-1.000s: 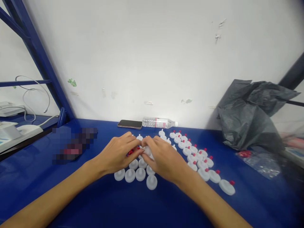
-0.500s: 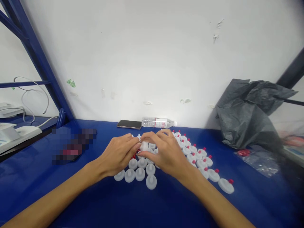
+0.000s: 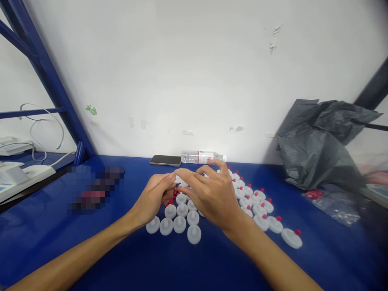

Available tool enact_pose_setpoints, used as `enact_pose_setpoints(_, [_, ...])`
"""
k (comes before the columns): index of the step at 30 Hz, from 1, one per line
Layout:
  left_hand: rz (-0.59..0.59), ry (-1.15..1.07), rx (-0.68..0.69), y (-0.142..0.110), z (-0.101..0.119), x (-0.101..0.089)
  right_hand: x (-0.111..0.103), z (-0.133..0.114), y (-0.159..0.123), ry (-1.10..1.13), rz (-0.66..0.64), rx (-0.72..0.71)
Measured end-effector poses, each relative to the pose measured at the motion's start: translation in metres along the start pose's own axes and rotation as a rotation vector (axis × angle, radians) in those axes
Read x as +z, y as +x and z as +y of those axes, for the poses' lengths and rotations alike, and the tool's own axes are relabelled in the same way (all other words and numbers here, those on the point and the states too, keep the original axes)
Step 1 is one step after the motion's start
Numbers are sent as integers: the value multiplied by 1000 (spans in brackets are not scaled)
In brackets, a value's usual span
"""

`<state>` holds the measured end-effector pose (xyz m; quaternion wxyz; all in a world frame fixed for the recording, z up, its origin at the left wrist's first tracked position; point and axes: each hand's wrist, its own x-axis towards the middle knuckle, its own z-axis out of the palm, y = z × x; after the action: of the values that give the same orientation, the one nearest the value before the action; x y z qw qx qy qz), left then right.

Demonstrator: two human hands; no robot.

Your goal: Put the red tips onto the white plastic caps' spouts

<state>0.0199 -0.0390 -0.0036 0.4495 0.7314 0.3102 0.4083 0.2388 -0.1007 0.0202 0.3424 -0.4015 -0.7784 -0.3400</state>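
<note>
Between my hands is a white plastic nozzle cap (image 3: 181,182), mostly covered by fingers. My left hand (image 3: 154,196) pinches it from the left with thumb and fingers. From the right, my right hand (image 3: 214,196) grips it with thumb and index finger, its other fingers raised. Below them on the blue table stand several round white nozzle caps without red tips (image 3: 179,224). A small heap of red tips (image 3: 172,199) lies partly hidden by my left hand. To the right, several white caps with red tips (image 3: 275,224) stand in slanting rows.
Against the wall lie a phone (image 3: 165,160) and a clear water bottle (image 3: 200,157). A grey plastic bag (image 3: 321,145) slumps at the right, with a clear bag (image 3: 336,208) before it. A blurred dark object (image 3: 97,190) lies left, near the blue frame (image 3: 57,89).
My hands have turned around the white cap; the left thumb now lies on top and the right fingers are raised higher. The view has shifted slightly.
</note>
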Motion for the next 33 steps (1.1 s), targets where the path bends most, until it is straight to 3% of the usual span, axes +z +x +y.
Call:
enact_pose_setpoints(3, [97, 206, 139, -2, -11, -2, 3, 0, -1, -7, -1, 0])
enact_pose_setpoints(7, [227, 605, 586, -1, -26, -7, 4, 2, -2, -33, 8, -10])
enact_pose_setpoints(16, [241, 767, 1005, 15, -19, -16, -1, 3, 1, -39, 111, -27])
enact_pose_setpoints(20, [202, 893, 1031, 14, -9, -21, -1, 6, 1, 5, 62, 32])
enact_pose_setpoints(24, [124, 897, 843, 13, 0, -19, -6, 3, 2, 26, -69, 94])
enact_pose_setpoints(28, [115, 704, 680, 9, 4, -8, -11, 0, 3, 32, -119, 105])
enact_pose_setpoints(31, [106, 525, 577, -1, 0, -5, -17, 23, -2, 7, -126, 169])
enact_pose_setpoints(33, [152, 446, 549, -6, -9, -11, -25, 53, -6, -108, -44, 344])
